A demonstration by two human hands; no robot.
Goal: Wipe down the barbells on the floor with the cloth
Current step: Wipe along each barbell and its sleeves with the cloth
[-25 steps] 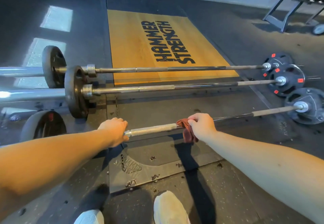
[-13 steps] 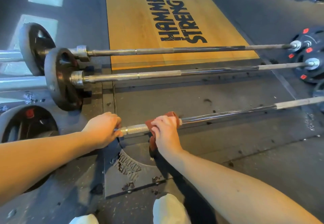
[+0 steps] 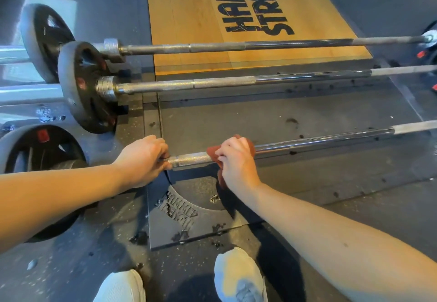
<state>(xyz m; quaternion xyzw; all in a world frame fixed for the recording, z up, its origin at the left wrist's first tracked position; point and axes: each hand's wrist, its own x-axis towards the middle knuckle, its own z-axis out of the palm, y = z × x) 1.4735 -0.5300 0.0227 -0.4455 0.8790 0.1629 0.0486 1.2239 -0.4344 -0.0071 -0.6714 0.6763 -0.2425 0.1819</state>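
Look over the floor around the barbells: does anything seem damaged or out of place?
Yes. Dark crumbs lie scattered on the black logo plate and the rubber mat by the nearest barbell, like chipped flooring. The platform lettering looks scuffed.

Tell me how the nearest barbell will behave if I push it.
The nearest barbell would likely roll, not slide: it seems to ride on a round plate at its left end. It probably feels heavy and stiff: a long straight metal shaft. Its shiny middle may be slippery; the rough part by the left hand should grip better.
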